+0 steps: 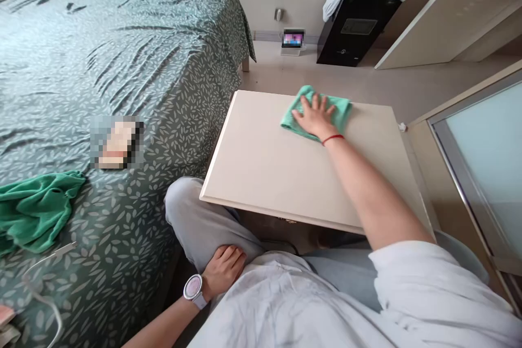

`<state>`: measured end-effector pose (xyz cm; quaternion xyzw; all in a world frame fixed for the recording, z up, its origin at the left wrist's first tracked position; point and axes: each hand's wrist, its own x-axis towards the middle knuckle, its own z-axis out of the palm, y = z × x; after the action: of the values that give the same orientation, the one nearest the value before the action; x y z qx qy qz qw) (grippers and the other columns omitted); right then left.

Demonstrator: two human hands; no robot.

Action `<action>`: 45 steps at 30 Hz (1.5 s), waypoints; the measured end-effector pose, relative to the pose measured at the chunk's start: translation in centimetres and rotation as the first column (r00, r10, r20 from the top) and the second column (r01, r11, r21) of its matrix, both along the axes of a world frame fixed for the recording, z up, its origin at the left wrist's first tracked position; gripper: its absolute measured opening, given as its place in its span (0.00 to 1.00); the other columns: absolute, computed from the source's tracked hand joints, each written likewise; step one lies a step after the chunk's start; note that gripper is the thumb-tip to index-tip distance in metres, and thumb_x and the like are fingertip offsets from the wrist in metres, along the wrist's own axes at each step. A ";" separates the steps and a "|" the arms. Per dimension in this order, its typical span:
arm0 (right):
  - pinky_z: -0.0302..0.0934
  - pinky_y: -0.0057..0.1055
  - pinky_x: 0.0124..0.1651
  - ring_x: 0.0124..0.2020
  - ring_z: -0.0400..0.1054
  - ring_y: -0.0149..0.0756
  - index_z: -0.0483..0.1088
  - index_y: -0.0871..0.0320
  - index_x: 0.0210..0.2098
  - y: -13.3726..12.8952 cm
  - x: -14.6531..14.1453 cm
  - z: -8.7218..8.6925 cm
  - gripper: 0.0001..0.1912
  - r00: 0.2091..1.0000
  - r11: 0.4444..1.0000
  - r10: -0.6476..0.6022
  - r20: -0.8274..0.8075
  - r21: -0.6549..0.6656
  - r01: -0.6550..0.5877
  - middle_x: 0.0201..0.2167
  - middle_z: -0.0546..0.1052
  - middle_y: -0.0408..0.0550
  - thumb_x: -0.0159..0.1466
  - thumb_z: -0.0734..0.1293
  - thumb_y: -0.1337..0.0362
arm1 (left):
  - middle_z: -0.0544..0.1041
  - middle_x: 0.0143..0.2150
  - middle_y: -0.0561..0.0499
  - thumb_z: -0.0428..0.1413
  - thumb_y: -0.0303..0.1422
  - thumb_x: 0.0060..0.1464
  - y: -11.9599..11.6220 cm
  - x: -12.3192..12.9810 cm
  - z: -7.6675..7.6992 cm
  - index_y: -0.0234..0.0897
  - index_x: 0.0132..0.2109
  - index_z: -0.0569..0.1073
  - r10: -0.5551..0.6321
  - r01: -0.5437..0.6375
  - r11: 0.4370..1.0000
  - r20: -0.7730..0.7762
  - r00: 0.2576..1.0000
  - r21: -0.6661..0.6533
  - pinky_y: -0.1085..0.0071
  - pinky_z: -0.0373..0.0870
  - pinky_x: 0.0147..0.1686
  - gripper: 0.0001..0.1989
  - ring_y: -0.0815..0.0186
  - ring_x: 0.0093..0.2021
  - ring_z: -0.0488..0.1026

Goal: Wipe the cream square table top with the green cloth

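Observation:
My right hand (316, 115) lies flat with spread fingers on a folded light green cloth (340, 106), pressing it against a white tabletop (261, 157). The cloth sits near the far edge of that small table. A red string bracelet circles my right wrist. My left hand (225, 267) rests on my left thigh, fingers laid flat and holding nothing. On the left wrist is a watch with a pale strap (193, 287).
To the left is a bed with a leaf-patterned sheet (171, 136), bearing a blurred-out phone-like object (119, 144), a darker green cloth (36, 209) and a white cable (53, 304). A black cabinet (354, 27) topped with clothes stands beyond the table. A glass-panelled door (489, 147) is on the right.

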<state>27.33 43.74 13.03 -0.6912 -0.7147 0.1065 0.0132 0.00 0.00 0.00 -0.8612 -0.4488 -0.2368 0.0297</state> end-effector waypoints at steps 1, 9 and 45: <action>0.35 0.76 0.82 0.89 0.34 0.70 0.46 0.57 0.89 0.5 -2.8 0.0 0.43 0.998 0.998 0.061 -0.001 -0.003 -0.061 0.90 0.41 0.66 0.83 0.55 0.44 | 0.86 0.44 0.50 0.54 0.23 0.72 0.0 0.1 0.0 0.34 0.47 0.81 0.007 -0.007 1.000 0.002 1.000 0.010 0.63 0.74 0.49 0.11 0.63 0.46 0.80; 0.30 0.83 0.80 0.88 0.30 0.76 0.42 0.56 0.90 0.0 -18.6 1.2 0.47 0.924 0.928 0.370 -0.097 0.000 -0.371 0.90 0.38 0.68 0.81 0.55 0.39 | 0.88 0.42 0.50 0.54 0.27 0.74 -0.2 0.1 0.4 0.38 0.46 0.85 0.032 -0.032 0.999 -0.006 0.999 -0.009 0.63 0.82 0.42 0.13 0.64 0.42 0.83; 0.36 0.85 0.79 0.88 0.35 0.73 0.52 0.53 0.88 -12.9 -18.4 1.0 0.46 0.846 0.857 0.512 -0.146 0.029 -0.514 0.89 0.42 0.65 0.79 0.59 0.37 | 0.87 0.40 0.50 0.51 0.27 0.73 0.6 0.0 0.8 0.45 0.44 0.85 0.043 -0.048 0.997 -0.086 0.995 -0.052 0.59 0.80 0.40 0.18 0.60 0.40 0.84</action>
<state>8.94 30.80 14.04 -0.4653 -0.8697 0.1613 0.0335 -0.05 0.55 0.79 -0.8605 -0.4730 -0.1868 0.0310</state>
